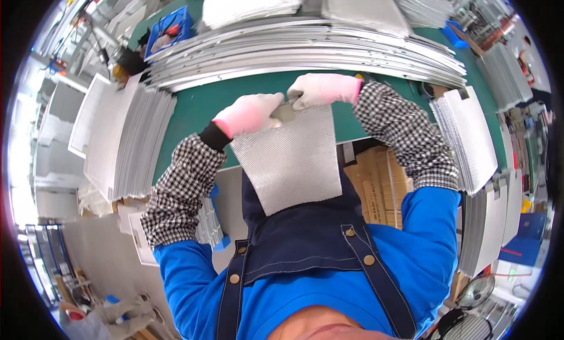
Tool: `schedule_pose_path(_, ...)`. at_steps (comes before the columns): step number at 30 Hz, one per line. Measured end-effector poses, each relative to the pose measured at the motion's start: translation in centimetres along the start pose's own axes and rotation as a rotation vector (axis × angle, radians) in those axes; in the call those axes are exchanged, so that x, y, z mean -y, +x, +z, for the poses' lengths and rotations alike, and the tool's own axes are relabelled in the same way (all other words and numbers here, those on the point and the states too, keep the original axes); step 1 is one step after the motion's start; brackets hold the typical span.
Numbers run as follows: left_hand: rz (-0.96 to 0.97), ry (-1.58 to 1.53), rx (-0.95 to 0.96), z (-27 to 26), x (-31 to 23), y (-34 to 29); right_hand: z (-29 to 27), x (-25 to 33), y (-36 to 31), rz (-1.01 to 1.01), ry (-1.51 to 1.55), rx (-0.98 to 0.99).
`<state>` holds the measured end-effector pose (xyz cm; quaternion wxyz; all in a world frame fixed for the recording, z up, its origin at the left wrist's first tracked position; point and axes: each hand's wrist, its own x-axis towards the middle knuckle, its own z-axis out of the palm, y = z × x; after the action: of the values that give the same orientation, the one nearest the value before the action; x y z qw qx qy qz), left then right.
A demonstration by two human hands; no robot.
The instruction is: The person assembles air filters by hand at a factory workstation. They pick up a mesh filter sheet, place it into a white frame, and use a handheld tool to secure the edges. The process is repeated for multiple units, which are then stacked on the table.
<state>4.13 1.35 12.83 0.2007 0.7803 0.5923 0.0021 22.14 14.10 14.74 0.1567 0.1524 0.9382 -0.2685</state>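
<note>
A silver, finely patterned mesh sheet (294,163) hangs over the near edge of the green table, its lower end against my dark apron. My left hand (249,113), in a white and pink glove, is closed at the sheet's far left edge. My right hand (322,90), gloved the same way, pinches the far edge a little to the right, fingers curled. Between the hands is a small grey-green patch (285,112) at the sheet's edge; whether it is a separate piece or a notch, I cannot tell. The fingertips are partly hidden.
Long metal strips (305,52) lie stacked across the back of the green table (202,105). Stacks of panels stand at the left (126,140) and right (467,137). A blue bin (170,28) sits at the back left. Below the table is a cardboard box (376,184).
</note>
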Motion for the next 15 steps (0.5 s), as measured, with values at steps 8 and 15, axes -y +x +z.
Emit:
schedule_pose_path(8,-0.283,-1.152,-0.454,4.9,8.9,-6.1,-0.2,-8.2,-0.9,0.206,-0.387,-0.709)
schedule_pose_path(15,-0.313,-1.620,-0.883,12.7,7.4,-5.1,-2.2,-19.7,-5.0,0.671,-0.702,-0.611)
